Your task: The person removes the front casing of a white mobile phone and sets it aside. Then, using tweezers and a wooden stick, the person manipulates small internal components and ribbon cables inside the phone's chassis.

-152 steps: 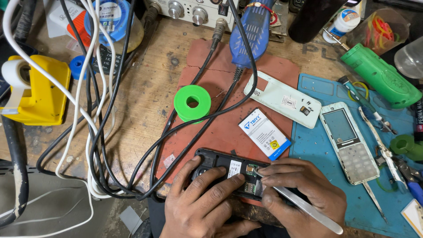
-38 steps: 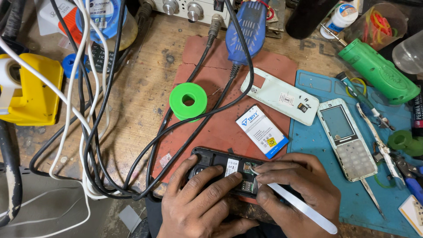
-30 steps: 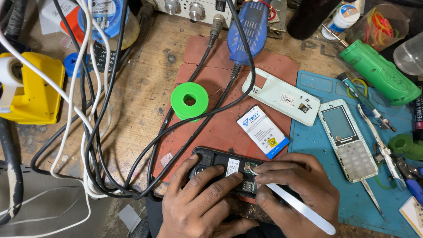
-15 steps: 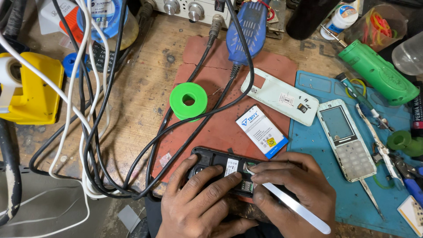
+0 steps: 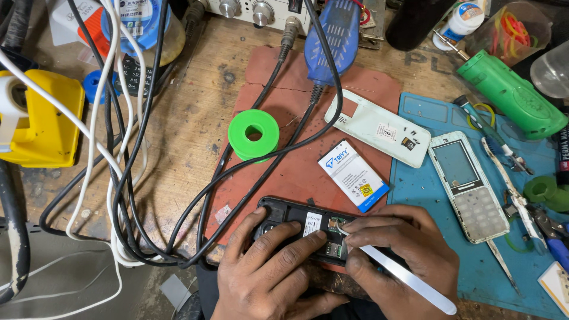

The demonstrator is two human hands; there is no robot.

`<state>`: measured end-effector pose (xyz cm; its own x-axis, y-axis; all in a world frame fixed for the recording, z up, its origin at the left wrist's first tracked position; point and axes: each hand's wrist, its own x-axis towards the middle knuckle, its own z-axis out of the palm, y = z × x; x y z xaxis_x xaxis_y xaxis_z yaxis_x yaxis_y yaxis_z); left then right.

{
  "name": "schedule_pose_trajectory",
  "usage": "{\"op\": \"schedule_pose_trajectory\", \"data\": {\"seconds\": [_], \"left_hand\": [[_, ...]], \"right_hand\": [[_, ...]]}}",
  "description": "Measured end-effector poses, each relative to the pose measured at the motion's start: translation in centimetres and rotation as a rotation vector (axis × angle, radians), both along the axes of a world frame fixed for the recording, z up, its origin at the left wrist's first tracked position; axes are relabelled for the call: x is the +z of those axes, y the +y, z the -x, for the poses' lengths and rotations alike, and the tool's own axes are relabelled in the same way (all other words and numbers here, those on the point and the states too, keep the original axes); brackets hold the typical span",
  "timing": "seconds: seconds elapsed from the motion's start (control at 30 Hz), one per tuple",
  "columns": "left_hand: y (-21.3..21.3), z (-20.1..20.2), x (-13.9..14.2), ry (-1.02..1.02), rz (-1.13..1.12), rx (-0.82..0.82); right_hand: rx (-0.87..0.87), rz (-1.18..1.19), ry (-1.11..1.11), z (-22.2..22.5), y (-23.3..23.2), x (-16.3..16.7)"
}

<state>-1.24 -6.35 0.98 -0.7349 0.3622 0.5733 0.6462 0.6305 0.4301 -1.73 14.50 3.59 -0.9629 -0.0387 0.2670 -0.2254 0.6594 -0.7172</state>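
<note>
Left hand (image 5: 269,269) lies flat over the opened black phone (image 5: 302,228), fingers (image 5: 284,252) spread and pressing it down onto the red mat (image 5: 296,172) at the near edge of the tabletop (image 5: 184,118), most likely so it won't slide while it's worked on. Right hand (image 5: 397,261) has its fingers closed pen-style around a white pry tool (image 5: 403,275), thumb & forefinger pinched low, tip set into the exposed slot area next to a small white sticker on the phone's back; the low grip looks meant for fine control. Parts sit just out of the way but w/in reach: white rectangular battery (image 5: 354,175) w/ blue corner and yellow patch lies label-up on the mat just above the phone; white back cover (image 5: 376,127) lies inner side up, w/ small dark stickers, across the mat/blue mat edge; the white phone front (image 5: 468,186) w/ screen & keypad rests face-up on the blue mat (image 5: 427,195). Green spool (image 5: 253,133) sits on the red mat's left edge, black cables (image 5: 148,195) looping past it. Far left a yellow box (image 5: 41,118); top left a blue-labelled round tub (image 5: 139,26), partly behind cables. Green tool (image 5: 510,95) lies top right.
</note>
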Motion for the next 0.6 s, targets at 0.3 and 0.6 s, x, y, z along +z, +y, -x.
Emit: {"op": "schedule_pose_trajectory", "data": {"seconds": [0.3,0.6], "left_hand": [[0.14,-0.01,0.12,0.004,-0.005,0.011],[0.11,0.01,0.15,0.003,-0.01,0.008]], "right_hand": [[0.003,-0.007,0.001,0.01,-0.1,-0.15],[-0.117,0.262,-0.033,-0.87,0.46,-0.24]]}}
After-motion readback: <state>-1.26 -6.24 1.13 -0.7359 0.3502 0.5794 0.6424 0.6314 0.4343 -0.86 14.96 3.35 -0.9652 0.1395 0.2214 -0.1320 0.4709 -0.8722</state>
